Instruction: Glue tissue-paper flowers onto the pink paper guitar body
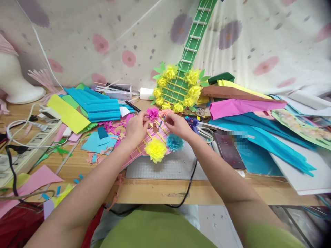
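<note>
A pink paper guitar (133, 155) lies tilted on the table, with yellow strips across its strings. My left hand (137, 126) is over its left side, fingertips pinched together beside a magenta paper flower (153, 113). Over the opposite side, my right hand (178, 124) is curled with its fingertips together, near a peach paper flower (166, 113). Whatever either pinch holds is too small to make out. Below the hands a yellow paper flower (155, 150) and a blue paper flower (174, 142) sit on the guitar.
A green paper guitar (184, 65) ringed with yellow flowers stands behind. Right of my hands are a blue glue gun (192, 124), a phone (229, 150) and folded crepe paper (245, 108). Blue crepe paper (100, 108), scraps and a power strip (31, 148) lie left. A cutting mat (168, 168) is underneath.
</note>
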Motion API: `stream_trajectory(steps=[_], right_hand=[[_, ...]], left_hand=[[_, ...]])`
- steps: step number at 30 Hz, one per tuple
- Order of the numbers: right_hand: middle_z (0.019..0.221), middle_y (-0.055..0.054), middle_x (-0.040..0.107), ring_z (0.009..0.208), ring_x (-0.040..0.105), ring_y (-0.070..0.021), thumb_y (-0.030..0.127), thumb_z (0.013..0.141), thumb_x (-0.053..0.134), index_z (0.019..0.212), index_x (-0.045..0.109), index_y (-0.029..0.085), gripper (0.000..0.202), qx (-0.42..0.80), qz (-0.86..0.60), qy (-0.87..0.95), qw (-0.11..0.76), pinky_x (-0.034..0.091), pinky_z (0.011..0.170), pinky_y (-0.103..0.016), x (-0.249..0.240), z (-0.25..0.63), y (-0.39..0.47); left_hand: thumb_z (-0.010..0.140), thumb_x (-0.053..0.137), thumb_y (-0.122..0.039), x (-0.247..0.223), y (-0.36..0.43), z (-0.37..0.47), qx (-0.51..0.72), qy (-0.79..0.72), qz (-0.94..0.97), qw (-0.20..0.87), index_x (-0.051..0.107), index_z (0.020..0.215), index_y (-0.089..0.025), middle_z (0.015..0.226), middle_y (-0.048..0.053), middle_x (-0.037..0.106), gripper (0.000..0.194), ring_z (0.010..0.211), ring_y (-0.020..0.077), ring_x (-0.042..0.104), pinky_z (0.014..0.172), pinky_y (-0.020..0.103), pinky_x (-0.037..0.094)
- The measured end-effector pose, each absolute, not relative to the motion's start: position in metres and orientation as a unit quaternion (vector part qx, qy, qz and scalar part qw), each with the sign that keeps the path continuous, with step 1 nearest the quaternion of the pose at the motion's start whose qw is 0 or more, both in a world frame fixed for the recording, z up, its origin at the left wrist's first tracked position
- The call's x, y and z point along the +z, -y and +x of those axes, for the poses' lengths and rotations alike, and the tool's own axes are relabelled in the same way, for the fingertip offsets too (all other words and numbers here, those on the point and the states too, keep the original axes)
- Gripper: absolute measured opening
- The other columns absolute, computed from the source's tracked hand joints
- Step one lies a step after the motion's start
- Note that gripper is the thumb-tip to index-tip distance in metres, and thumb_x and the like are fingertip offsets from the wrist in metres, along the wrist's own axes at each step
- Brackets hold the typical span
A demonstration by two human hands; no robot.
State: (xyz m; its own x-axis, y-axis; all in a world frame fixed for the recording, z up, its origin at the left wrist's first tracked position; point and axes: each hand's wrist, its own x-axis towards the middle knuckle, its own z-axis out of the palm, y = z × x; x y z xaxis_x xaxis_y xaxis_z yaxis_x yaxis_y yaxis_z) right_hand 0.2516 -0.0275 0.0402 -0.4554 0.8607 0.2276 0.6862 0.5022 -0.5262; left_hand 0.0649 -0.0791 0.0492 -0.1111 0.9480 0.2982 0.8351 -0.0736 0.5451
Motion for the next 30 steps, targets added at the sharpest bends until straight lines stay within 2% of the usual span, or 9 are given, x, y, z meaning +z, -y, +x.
stream_trajectory(steps=[5, 9, 14, 19, 24, 30], right_hand=[[0.09, -0.005, 0.061, 0.079, 0.054, -0.0147, 0.021, 0.081, 0.057, 0.089, 0.068, 0.019, 0.014, 0.155, -0.428, 0.871, 0.185, 0.039, 0.073, -0.027, 0.034, 0.246, 0.031], [0.095, -0.008, 0.059, 0.09, 0.053, -0.0185, 0.022, 0.081, 0.059, 0.094, 0.072, 0.019, 0.019, 0.102, -0.384, 0.905, 0.15, 0.039, 0.081, -0.03, 0.032, 0.241, 0.032], [0.091, -0.009, 0.059, 0.087, 0.052, -0.0193, 0.025, 0.084, 0.055, 0.093, 0.074, 0.018, 0.021, 0.072, -0.363, 0.916, 0.154, 0.039, 0.079, -0.03, 0.028, 0.234, 0.031], [0.089, -0.009, 0.059, 0.085, 0.053, -0.0186, 0.024, 0.084, 0.055, 0.09, 0.074, 0.018, 0.021, 0.068, -0.363, 0.912, 0.176, 0.039, 0.078, -0.03, 0.023, 0.229, 0.029], [0.086, -0.006, 0.059, 0.084, 0.053, -0.0164, 0.022, 0.081, 0.059, 0.087, 0.073, 0.019, 0.016, 0.141, -0.397, 0.882, 0.213, 0.039, 0.077, -0.028, 0.025, 0.23, 0.025], [0.08, -0.002, 0.06, 0.068, 0.05, -0.0102, 0.021, 0.072, 0.064, 0.076, 0.07, 0.016, 0.009, 0.308, -0.415, 0.826, 0.226, 0.039, 0.065, -0.024, 0.035, 0.23, 0.024]], left_hand=[[0.074, 0.063, -0.019, 0.042, 0.087, 0.073, 0.328, -0.682, 0.639, 0.137, 0.059, 0.098, -0.021, 0.084, 0.003, 0.071, 0.025, 0.082, 0.0221, 0.065, 0.074, 0.034, 0.045], [0.074, 0.062, -0.016, 0.033, 0.09, 0.074, 0.317, -0.671, 0.652, 0.156, 0.058, 0.104, -0.021, 0.091, 0.005, 0.072, 0.03, 0.089, 0.0232, 0.064, 0.078, 0.036, 0.046], [0.074, 0.054, -0.009, 0.022, 0.09, 0.074, 0.337, -0.658, 0.652, 0.165, 0.056, 0.111, -0.021, 0.101, 0.007, 0.07, 0.039, 0.1, 0.0224, 0.062, 0.087, 0.038, 0.046], [0.073, 0.053, -0.007, 0.02, 0.09, 0.074, 0.376, -0.661, 0.621, 0.193, 0.055, 0.11, -0.021, 0.103, 0.007, 0.07, 0.04, 0.099, 0.0207, 0.063, 0.086, 0.037, 0.047], [0.072, 0.054, -0.008, 0.02, 0.09, 0.072, 0.412, -0.659, 0.588, 0.225, 0.055, 0.105, -0.021, 0.099, 0.006, 0.07, 0.036, 0.096, 0.0202, 0.065, 0.084, 0.036, 0.048], [0.07, 0.06, -0.012, 0.02, 0.087, 0.076, 0.474, -0.615, 0.543, 0.32, 0.053, 0.101, -0.019, 0.099, 0.007, 0.069, 0.032, 0.095, 0.0185, 0.066, 0.081, 0.032, 0.049]])
